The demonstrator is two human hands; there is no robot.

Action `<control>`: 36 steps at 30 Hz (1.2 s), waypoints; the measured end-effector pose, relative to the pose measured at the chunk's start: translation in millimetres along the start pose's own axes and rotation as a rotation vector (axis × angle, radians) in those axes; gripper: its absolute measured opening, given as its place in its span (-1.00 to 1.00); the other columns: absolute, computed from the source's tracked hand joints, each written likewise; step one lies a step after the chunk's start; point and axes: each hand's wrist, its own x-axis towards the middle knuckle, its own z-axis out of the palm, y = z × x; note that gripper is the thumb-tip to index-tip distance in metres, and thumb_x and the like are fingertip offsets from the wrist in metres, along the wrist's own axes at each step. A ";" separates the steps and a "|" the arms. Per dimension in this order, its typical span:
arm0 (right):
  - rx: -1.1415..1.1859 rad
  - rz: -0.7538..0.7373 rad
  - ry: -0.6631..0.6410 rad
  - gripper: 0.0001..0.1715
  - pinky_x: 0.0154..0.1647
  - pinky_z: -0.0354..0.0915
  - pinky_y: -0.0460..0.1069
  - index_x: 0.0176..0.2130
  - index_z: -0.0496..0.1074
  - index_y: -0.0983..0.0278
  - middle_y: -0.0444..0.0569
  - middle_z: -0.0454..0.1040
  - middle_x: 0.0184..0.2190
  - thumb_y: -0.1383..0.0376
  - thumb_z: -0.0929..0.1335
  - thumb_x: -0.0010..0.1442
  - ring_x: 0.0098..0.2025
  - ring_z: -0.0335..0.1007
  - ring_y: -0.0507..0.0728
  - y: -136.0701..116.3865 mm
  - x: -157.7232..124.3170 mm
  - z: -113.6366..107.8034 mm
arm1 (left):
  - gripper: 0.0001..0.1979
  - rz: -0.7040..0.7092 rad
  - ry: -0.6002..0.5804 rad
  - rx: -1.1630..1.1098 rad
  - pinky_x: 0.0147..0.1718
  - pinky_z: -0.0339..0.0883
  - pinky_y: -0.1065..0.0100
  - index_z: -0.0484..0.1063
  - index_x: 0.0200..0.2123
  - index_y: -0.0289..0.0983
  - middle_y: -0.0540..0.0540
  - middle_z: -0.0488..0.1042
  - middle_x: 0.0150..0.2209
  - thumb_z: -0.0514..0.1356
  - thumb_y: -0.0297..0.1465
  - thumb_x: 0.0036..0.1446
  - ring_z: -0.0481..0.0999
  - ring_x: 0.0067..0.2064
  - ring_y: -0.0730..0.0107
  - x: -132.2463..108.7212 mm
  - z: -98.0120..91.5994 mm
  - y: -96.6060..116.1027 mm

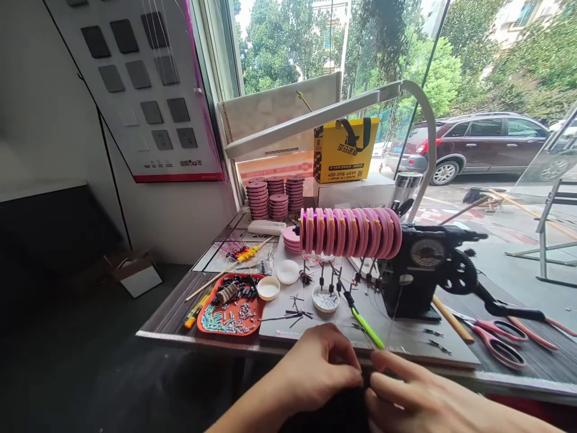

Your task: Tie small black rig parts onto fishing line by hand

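While both hands (322,367) (406,391) curl close together before the table (170,316), their grip is unclear.

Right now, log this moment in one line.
left hand: fingers curled | right hand: close beside left, fingers bent | held item: cannot tell | nearest: green stick | beyond: red tray, pink spools on winder

Discs (351,234) are pink w/ yel & magenta accents, winder (408,293) blk w/ a pale dial (427,253), stick (368,329) bright lime grn, board (279,327) pale grey. Tray (258,314) is orange-red, its bits (216,319) blk, lt turquoise & silver; one dish (287,272) white. Table (171,310) shows dk streaked wood grain w/ a pale edge, scissors (485,326) pink-red & dk at the handles, bag (345,153) bright yel w/ blk print, straps & a checked side.
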 end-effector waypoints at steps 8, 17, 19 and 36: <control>0.005 0.023 -0.088 -0.62 -0.13 0.31 0.05 -0.57 0.38 0.19 -0.10 0.35 -0.62 0.52 0.20 0.13 -0.44 0.20 0.13 -9.7 -6.2 2.0 | -0.93 -0.188 -0.190 -0.121 -0.62 0.01 0.43 0.33 -0.65 -0.26 0.11 0.24 -0.68 0.17 -0.40 -0.34 0.15 -0.64 0.53 1.7 -4.7 0.9; 0.690 0.268 0.111 -0.58 -0.40 0.23 -0.06 -0.59 0.18 0.20 -0.20 0.31 -0.67 0.29 0.16 0.30 -0.56 0.20 0.03 1.9 13.4 -5.9 | -0.91 0.363 0.134 0.227 -0.54 -0.01 0.41 0.32 -0.62 -0.29 0.02 0.20 -0.48 0.13 -0.52 -0.13 0.17 -0.49 0.49 -17.8 8.7 -10.3; 0.877 0.506 0.174 -0.64 -0.40 0.21 -0.06 -0.55 0.28 0.21 -0.17 0.36 -0.62 0.27 0.20 0.27 -0.54 0.23 0.03 4.2 21.6 -11.0 | -0.90 0.425 0.228 0.219 -0.54 0.00 0.40 0.35 -0.58 -0.30 0.01 0.20 -0.49 0.14 -0.46 -0.06 0.19 -0.49 0.46 -20.1 11.5 -17.4; 1.725 1.174 0.302 -0.56 -0.48 0.03 -0.13 -0.49 0.31 0.32 -0.15 0.38 -0.55 0.02 0.45 -0.07 -0.54 0.10 -0.05 19.0 43.0 -20.0 | -0.79 0.777 0.960 0.628 -0.60 0.15 0.49 0.35 -0.48 -0.23 0.03 0.18 -0.46 0.05 -0.61 0.09 0.23 -0.56 0.55 -8.1 41.4 -50.4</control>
